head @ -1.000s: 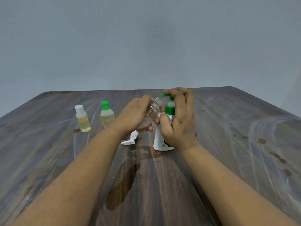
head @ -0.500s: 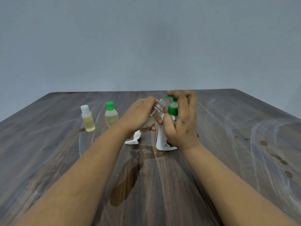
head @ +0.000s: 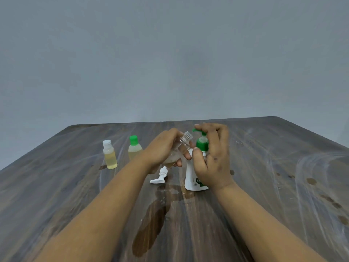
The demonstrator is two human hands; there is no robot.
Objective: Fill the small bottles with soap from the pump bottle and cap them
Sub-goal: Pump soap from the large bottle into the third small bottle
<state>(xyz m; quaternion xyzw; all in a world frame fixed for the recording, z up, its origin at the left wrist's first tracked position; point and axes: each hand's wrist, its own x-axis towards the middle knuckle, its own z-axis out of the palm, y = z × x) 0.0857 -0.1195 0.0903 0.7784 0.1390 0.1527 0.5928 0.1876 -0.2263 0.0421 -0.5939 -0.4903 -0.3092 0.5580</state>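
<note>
Our left hand [head: 160, 150] grips the open small bottle [head: 179, 148] tilted at the nozzle; right hand [head: 213, 159] wraps the pump bottle [head: 194, 178], fingers on pump head.

Landmark: pump bottle [head: 192, 178], upright on the table [head: 283, 186].
Left of it: loose white pump head [head: 159, 176] lying close by; further left two capped small bottles [head: 135, 150] [head: 109, 155] stand.
Right of it: bare tabletop, passable.
Nearer side: wet patch [head: 151, 224], flat.
</note>
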